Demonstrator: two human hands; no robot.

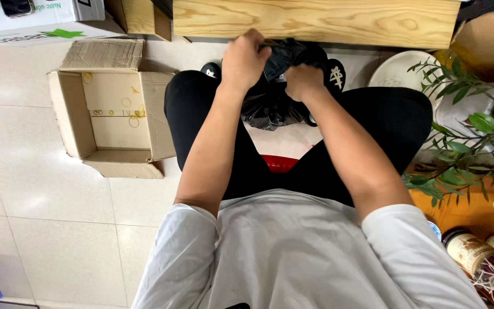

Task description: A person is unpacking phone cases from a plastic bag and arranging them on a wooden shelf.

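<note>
An open brown cardboard box [112,114] sits on the tiled floor off to the left, a few rubber bands inside. The left hand [244,60] and right hand [303,81] are both clenched on the top of a crumpled black plastic bag [273,106] between the knees. Whatever's in the bag is hidden, and the pale wooden desk [315,22] edge above covers the feet.

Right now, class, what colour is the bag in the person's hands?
Glossy black plastic bag, seen in the head view.

Plastic bag's [273,109] contents hidden; bottle [475,257] cut off.
</note>
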